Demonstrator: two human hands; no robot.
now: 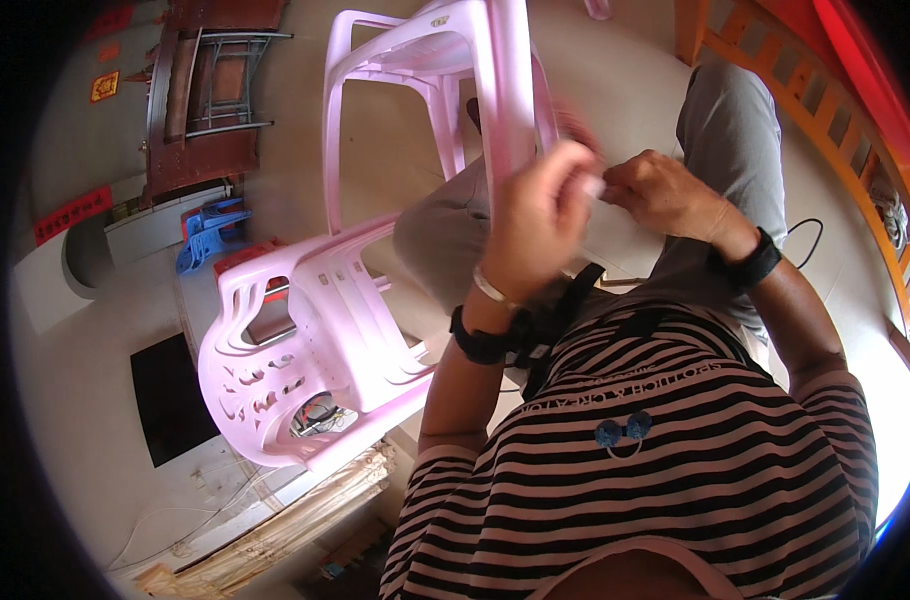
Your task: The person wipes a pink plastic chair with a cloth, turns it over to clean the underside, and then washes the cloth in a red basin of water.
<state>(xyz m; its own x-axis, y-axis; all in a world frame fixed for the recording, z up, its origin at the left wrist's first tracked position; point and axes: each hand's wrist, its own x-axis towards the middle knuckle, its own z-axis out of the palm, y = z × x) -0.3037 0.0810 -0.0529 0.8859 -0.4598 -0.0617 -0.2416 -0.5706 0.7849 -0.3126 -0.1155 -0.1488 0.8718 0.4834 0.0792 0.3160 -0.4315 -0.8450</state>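
Note:
My left hand (541, 217) is blurred and held up over my lap, its fingers curled beside the leg of a pink plastic chair. My right hand (661, 191) is close to its right, thumb and fingers pinched together. Whether a small thing lies between the fingertips cannot be made out. Behind the left hand is a blurred reddish striped thing (575, 124), perhaps cloth; whether the hand touches it is unclear. Both wrists wear black bands. The pink plastic chair (504, 90) stands ahead of me, and a second pink plastic armchair (342, 330) is at my left.
Blue plastic stools (211, 232) are farther left, near a dark red wooden door (204, 161) with a folded metal frame against it. A slatted wooden bench or bed frame (822, 97) curves along the right. Loose cables (320, 416) show through the armchair's back.

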